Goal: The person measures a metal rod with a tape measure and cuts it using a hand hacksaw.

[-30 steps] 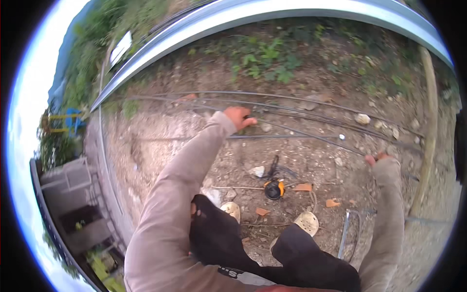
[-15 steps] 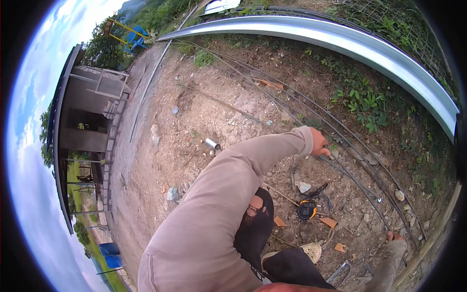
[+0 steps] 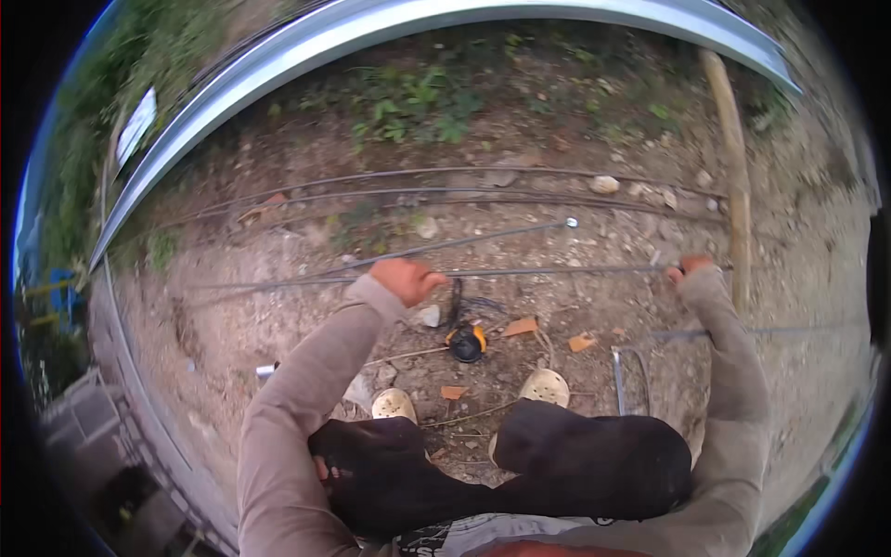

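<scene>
Stony ground point(image 3: 218, 339) spreads below us, blurring toward the dark rim. Our left hand point(image 3: 406, 280) and right hand point(image 3: 691, 267) are curled closed around one slim grey rod point(image 3: 557, 272), its ends hard to trace. It crosses just beyond a black-and-orange tape measure point(image 3: 466, 343); more rods point(image 3: 399, 191) lie farther out.

Outdoors, looks like a small building site or yard. Bare stony dirt point(image 3: 232, 348) underfoot, weeds point(image 3: 413, 102) along the far side. Long metal beam point(image 3: 464, 11), thin rods point(image 3: 557, 271) laid across the ground, wooden pole point(image 3: 731, 176) at right. Hacksaw point(image 3: 619, 382), tape measure point(image 3: 467, 345) and orange shards point(image 3: 521, 327) lie about. Grey building point(image 3: 79, 418) at left edge, blurry.
</scene>
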A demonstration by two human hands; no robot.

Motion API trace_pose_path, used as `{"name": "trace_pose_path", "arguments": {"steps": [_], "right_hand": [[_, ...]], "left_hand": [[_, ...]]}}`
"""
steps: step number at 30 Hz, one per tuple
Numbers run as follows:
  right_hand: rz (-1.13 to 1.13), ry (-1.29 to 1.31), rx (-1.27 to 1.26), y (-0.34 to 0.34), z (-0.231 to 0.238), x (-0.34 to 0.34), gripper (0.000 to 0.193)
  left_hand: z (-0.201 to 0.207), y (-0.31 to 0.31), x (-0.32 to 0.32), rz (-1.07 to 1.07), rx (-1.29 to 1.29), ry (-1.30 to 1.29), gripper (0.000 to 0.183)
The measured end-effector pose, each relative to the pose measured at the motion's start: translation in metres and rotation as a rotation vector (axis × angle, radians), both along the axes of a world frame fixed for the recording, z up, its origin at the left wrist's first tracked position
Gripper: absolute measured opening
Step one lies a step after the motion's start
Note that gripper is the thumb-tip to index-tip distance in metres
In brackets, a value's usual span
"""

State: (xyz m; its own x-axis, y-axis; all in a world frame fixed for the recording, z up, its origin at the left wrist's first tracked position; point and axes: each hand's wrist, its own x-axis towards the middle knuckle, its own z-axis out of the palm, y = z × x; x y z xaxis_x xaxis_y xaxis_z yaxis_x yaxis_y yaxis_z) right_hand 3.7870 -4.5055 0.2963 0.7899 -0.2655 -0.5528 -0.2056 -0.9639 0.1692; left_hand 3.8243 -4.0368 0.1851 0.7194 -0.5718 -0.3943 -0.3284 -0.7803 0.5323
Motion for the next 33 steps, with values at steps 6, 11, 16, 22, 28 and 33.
{"name": "trace_pose_path", "arguments": {"steps": [6,11,16,22,28,33], "right_hand": [[0.169,0.238,0.232,0.052,-0.028,0.021,0.069],[0.155,-0.107,0.274,0.023,-0.044,-0.012,0.065],[-0.181,0.455,0.433,0.049,-0.041,0.011,0.070],[-0.071,0.539,0.413,0.061,-0.047,0.012,0.070],[0.251,0.491,0.288,0.070,-0.077,-0.034,0.045],[0.270,0.334,0.027,0.165,-0.099,-0.103,0.015]], "left_hand": [[-0.046,0.102,0.008,0.001,0.137,-0.153,0.035],[-0.059,0.065,0.015,-0.014,0.067,-0.244,0.037],[-0.048,0.096,0.030,0.044,0.182,-0.118,0.041],[-0.089,0.142,-0.003,-0.035,0.057,-0.182,0.043],[-0.078,0.111,-0.023,0.021,0.047,-0.016,0.039],[-0.057,0.135,-0.078,-0.052,0.121,0.011,0.039]]}}
